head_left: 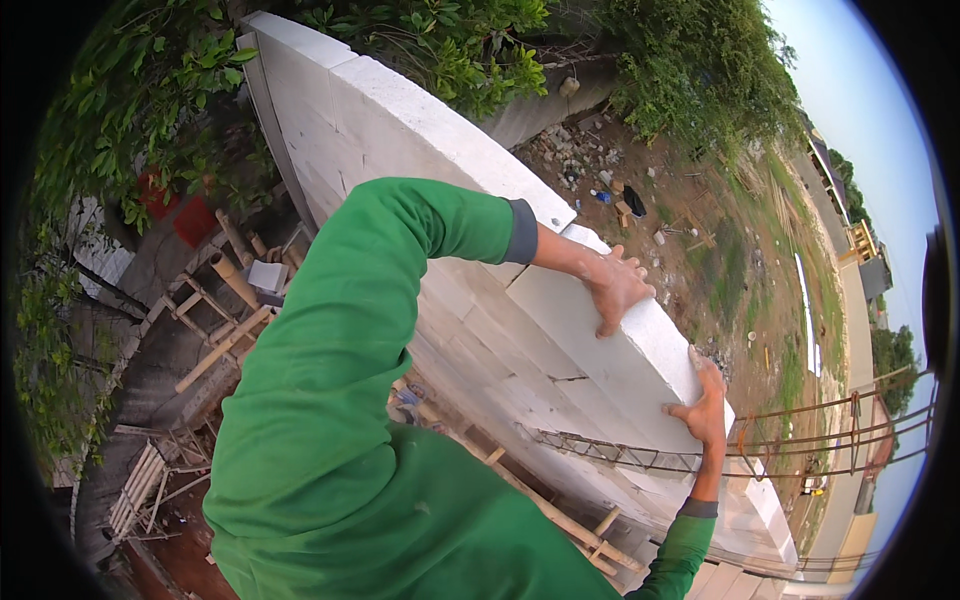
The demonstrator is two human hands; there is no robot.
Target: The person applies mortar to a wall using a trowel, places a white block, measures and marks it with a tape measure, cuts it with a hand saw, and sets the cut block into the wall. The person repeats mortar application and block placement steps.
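A white lightweight concrete block [612, 352] sits in the top course of a white block wall [455, 285]. My left hand [616, 286] grips its upper edge near the far end, thumb on the near face and fingers over the top. Lower right in the picture, my right hand [703, 402] clasps the block by its other end. The thumb presses the near face there, while the fingers reach over the top and are partly hidden. A neighbouring top block [455, 130] lies just beyond my left hand, with a narrow joint between the two.
Steel rebar [850, 438] juts out past the wall's right end, and a wire truss strip [615, 452] lies along a lower ledge. Bamboo scaffolding [235, 280] stands below at left. Beyond the wall are rubble [585, 150], grass and trees [700, 70].
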